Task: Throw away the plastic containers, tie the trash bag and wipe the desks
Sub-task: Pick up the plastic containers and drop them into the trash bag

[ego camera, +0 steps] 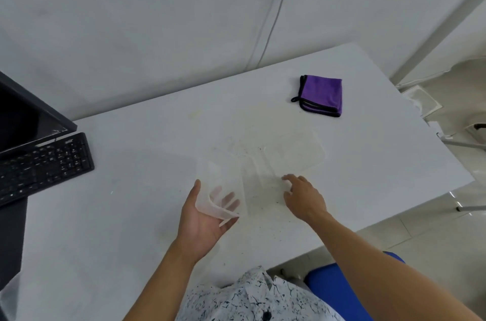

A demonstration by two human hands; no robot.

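A clear plastic container (223, 183) is tilted up off the white desk (118, 215), and my left hand (205, 218) grips its near wall, fingers showing through the plastic. A second clear plastic container (294, 152) lies flat on the desk just right of it. My right hand (302, 197) hovers at that container's near edge with fingers spread; I cannot tell whether they touch it. Farther back on the right lies a folded purple cloth (322, 95) with black trim. Crumbs and a faint stain mark the desk around the containers.
A black keyboard (44, 165) and the corner of a dark monitor (23, 112) occupy the desk's left side. A blue chair (334, 286) stands below the desk's near edge. The wall runs behind the desk, and tiled floor lies to the right.
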